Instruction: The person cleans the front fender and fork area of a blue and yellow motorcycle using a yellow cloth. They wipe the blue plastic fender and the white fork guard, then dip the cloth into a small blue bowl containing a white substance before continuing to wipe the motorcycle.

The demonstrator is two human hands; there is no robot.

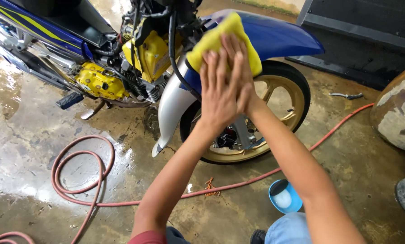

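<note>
A yellow cloth (211,43) lies pressed against the blue front fender (284,36) of a motorcycle. Both my hands are flat on it with the fingers stretched out. My left hand (218,92) reaches up from the lower left and partly overlaps my right hand (241,63), whose fingertips rest higher on the cloth. Below the fender are the gold-spoked front wheel (297,90) and a silver fork cover (173,104).
The floor is wet concrete. A red hose (75,180) coils at the left and runs right past the wheel. A small blue bowl (284,196) with foam sits near my knee. A large rounded stone (399,113) stands at the right, with a metal tool (347,96) beside it.
</note>
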